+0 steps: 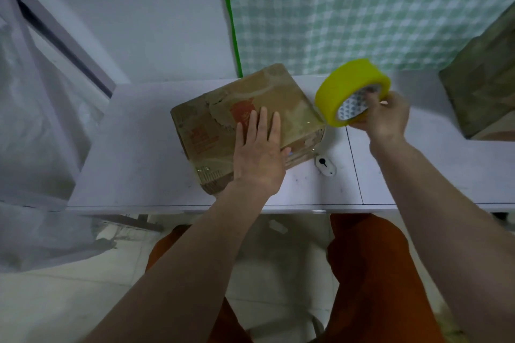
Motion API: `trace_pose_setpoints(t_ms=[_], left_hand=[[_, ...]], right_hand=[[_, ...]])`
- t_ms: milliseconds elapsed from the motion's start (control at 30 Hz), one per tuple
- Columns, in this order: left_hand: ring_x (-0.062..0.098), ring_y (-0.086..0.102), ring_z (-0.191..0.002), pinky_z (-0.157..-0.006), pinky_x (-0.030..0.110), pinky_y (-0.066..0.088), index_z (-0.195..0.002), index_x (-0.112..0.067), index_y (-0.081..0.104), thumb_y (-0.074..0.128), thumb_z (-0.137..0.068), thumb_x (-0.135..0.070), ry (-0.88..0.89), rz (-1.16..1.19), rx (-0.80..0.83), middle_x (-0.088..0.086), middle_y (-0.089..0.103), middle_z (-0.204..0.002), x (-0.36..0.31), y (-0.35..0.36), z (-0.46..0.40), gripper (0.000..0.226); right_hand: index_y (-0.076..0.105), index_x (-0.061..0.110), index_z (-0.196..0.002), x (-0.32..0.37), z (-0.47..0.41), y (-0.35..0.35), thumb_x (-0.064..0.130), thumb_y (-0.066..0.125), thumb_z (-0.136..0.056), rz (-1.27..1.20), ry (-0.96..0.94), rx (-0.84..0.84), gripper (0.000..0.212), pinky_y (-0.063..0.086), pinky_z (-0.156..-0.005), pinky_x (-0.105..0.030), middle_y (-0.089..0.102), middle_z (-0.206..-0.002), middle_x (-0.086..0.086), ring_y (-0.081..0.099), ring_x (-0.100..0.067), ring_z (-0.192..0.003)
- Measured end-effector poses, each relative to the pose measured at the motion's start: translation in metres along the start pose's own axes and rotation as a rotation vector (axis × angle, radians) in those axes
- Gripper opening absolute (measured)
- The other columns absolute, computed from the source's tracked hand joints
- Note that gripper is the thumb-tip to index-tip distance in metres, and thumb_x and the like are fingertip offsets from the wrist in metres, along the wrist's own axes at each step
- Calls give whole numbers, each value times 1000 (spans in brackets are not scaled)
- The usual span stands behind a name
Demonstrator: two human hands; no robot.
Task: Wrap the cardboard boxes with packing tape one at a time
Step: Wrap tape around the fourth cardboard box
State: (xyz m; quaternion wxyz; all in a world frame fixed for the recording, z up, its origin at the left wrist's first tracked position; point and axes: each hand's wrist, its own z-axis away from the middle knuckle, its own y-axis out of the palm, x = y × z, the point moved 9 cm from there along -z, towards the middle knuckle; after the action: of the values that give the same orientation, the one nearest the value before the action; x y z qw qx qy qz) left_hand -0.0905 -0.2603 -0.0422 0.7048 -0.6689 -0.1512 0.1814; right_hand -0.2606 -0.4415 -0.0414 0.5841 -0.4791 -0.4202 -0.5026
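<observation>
Your left hand (257, 156) lies flat, fingers straight, on the cardboard box (245, 120) at the white desk's (145, 147) centre, while at two o'clock your right hand (386, 117) has its grip round the yellow packing tape roll (341, 89), touching the box's right edge.

white table (145, 131), green checked curtain (362, 8), small white keyhole tag (325, 165)

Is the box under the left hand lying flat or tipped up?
Flat: the cardboard box lies broad face up on the white table, left hand pressing it.
</observation>
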Motion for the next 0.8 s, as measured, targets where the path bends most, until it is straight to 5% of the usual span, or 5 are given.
trace_pose_setpoints(t_ms=[233, 400, 567, 800], left_hand=[[21, 1, -149, -120, 41, 7, -155, -21, 1, 32, -93, -66, 29, 9, 15, 2, 1, -163, 9, -13, -5, 82], [26, 0, -148, -113, 67, -3, -152, -39, 3, 31, -74, -87, -111, -60, -33, 1, 1, -162, 53, -12, 15, 96], [25, -6, -149, -112, 69, -1, -151, -43, -3, 23, -75, -89, -94, -40, -69, -2, -5, -163, 60, -5, 21, 93], [21, -1, -149, -115, 64, 1, -151, -44, 5, 11, -67, -92, -161, 126, -171, -6, 1, -163, 95, -13, 37, 97]], right_hand=[[56, 4, -107, -64, 13, 21, 17, 56, -96, -218, 336, 103, 16, 55, -54, -34, 63, -102, -20, 64, -32, -83], [58, 12, -88, -84, 21, 30, 9, 66, -87, -231, 420, 155, 9, 57, -63, -33, 65, -95, -16, 64, -23, -69], [58, 4, -108, -90, 38, 36, 16, 70, -85, -292, 503, 162, 29, 56, -62, -31, 67, -98, -16, 67, -23, -75], [56, 29, -94, -49, 84, 84, 37, 53, -92, -315, 449, 418, 9, 38, -95, -41, 64, -100, 1, 59, -18, -104]])
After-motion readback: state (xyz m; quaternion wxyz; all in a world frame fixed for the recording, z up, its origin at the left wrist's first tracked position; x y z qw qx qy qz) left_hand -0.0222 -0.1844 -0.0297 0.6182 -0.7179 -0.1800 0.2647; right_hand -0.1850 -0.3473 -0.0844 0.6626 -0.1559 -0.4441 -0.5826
